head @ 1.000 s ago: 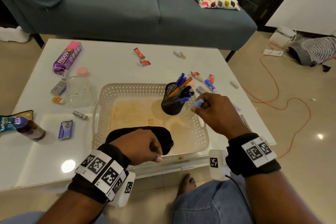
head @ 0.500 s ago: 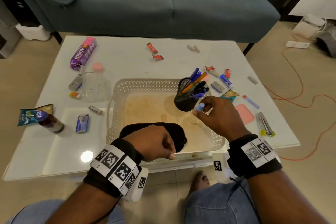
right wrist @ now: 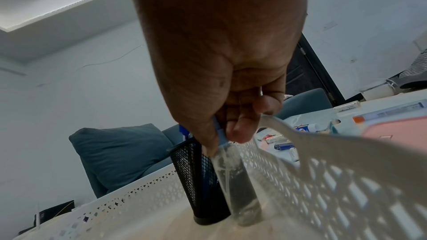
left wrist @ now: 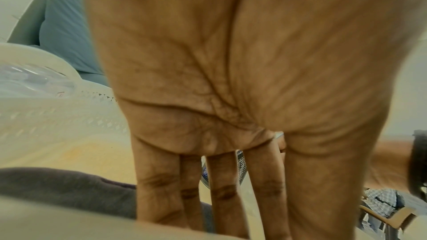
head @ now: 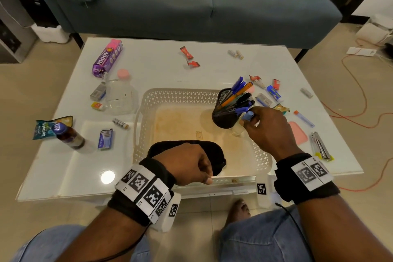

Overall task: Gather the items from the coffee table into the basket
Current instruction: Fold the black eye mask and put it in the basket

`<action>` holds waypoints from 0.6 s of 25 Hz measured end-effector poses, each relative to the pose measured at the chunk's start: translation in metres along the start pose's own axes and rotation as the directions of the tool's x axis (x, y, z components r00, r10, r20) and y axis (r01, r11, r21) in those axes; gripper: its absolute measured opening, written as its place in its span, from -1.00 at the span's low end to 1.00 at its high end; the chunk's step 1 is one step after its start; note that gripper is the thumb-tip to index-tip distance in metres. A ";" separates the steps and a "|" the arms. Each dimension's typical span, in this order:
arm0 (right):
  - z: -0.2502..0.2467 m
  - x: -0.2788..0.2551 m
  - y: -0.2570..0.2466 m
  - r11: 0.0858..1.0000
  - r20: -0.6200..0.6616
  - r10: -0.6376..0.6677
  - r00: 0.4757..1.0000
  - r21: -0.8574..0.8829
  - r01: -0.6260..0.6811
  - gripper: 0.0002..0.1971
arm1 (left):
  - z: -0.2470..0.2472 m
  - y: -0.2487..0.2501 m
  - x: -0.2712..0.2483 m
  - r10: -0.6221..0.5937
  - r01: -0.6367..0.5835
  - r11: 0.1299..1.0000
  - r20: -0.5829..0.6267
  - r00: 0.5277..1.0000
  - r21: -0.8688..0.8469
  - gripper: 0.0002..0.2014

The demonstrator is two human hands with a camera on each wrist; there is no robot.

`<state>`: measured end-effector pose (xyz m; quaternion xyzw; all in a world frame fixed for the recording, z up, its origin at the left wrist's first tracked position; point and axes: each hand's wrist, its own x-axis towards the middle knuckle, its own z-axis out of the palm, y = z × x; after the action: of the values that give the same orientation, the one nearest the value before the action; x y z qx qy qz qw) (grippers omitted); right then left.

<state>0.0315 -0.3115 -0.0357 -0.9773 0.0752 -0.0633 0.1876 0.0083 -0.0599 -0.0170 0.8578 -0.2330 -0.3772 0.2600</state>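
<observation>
The left hand (head: 187,164) hovers over the near rim of the basket (head: 146,100), above a black pouch (head: 214,155) lying inside; from the head view its fingers look loosely curled, while the left wrist view shows them fairly straight, holding nothing. Further in, the right hand (head: 265,130) pinches the blue cap of a clear bottle (right wrist: 240,180) between thumb and fingers, setting it upright on the basket floor just beside the black mesh pen holder (head: 225,112). The step in hand looks like depositing this bottle. Next, I judge, the fingers must let go without tipping it, then reach beyond the basket's far-right corner for the small items scattered on the worktop (head: 212,66).
</observation>
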 end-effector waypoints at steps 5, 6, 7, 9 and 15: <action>-0.002 -0.005 -0.008 0.998 -0.038 -0.015 0.999 0.056 0.017 -0.68 | -0.001 0.001 -0.001 -0.005 0.005 1.000 0.007 1.000 0.010 -0.81; -0.004 -0.008 -0.010 0.995 -0.048 -0.003 0.999 0.100 0.008 -0.64 | -0.001 0.002 -0.001 -0.008 0.007 1.000 0.008 1.000 0.011 -0.81; -0.007 -0.011 -0.013 0.989 -0.060 0.011 0.998 0.149 -0.002 -0.60 | -0.001 0.002 0.000 -0.008 0.008 1.000 0.009 1.000 0.015 -0.81; -0.013 -0.022 -0.020 0.980 -0.063 0.037 0.997 0.200 -0.024 -0.53 | -0.001 0.003 -0.001 -0.007 0.007 1.000 0.002 1.000 0.021 -0.81; -0.022 -0.043 -0.039 0.976 -0.128 0.024 0.991 0.220 0.005 -0.65 | -0.004 -0.001 -0.009 0.015 -0.014 0.999 -0.024 1.000 0.031 -0.82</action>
<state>-0.0094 -0.2761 -0.0046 -0.9440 0.0846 -0.1337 0.2894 0.0062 -0.0524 -0.0100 0.8645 -0.2417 -0.3614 0.2524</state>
